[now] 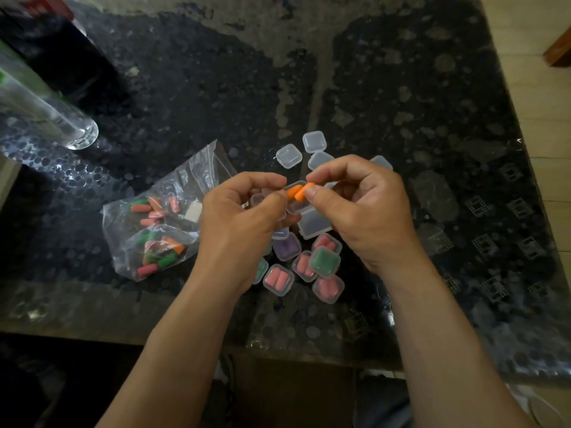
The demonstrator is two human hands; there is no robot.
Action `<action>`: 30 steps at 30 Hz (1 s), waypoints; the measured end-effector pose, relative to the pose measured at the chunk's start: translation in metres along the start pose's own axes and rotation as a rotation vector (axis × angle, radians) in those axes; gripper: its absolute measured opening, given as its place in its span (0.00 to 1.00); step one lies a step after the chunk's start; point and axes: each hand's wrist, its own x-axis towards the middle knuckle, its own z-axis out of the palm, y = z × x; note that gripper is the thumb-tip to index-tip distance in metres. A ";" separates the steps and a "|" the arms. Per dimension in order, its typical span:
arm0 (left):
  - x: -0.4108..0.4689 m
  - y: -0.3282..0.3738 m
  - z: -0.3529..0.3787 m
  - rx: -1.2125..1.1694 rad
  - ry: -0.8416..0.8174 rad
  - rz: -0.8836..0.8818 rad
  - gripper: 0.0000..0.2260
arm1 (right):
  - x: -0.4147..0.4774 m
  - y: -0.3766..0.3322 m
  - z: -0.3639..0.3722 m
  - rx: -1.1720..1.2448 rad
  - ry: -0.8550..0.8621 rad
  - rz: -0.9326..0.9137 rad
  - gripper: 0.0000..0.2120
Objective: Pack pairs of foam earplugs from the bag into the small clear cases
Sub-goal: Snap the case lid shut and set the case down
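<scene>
Holding a small clear case (295,208) open above the worktop (401,103), the left grip (234,217) has its fingers curled round the case's edge. The right grip (361,208) pinches an orange earplug (301,193) between thumb and forefinger at the mouth of the case, against a second orange plug (291,192) lying inside.

The bag (160,217) rests on the worktop just left of the hands, with red, green and orange plugs in it. Filled cases (278,279) cluster under and near the wrists, and empty cases (289,156) lie beyond the fingers.

The worktop is dark, glossy and mottled, with pale worn patches. A clear bottle (40,97) stands at its far left corner. Pale wooden floor (540,88) shows past the right edge.
</scene>
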 end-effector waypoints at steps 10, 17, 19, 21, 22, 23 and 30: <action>0.002 0.001 0.000 0.014 0.044 0.014 0.06 | -0.002 0.004 -0.003 -0.264 0.039 -0.261 0.09; 0.002 -0.001 -0.001 -0.051 -0.014 -0.026 0.06 | -0.004 0.003 0.002 -0.267 -0.068 -0.220 0.17; 0.002 -0.001 -0.001 -0.064 -0.019 -0.026 0.06 | -0.004 0.000 0.003 -0.231 -0.064 -0.204 0.17; 0.002 -0.001 -0.001 -0.090 -0.036 -0.032 0.07 | -0.004 -0.002 0.004 -0.193 -0.061 -0.196 0.17; 0.001 0.000 -0.001 -0.099 -0.046 -0.036 0.07 | -0.004 -0.002 0.005 -0.167 -0.058 -0.193 0.17; 0.001 0.000 -0.002 -0.105 -0.054 -0.040 0.07 | -0.004 -0.002 0.005 -0.141 -0.053 -0.191 0.16; -0.001 0.005 -0.001 -0.142 -0.079 -0.058 0.07 | -0.003 0.000 0.006 -0.119 -0.026 -0.161 0.16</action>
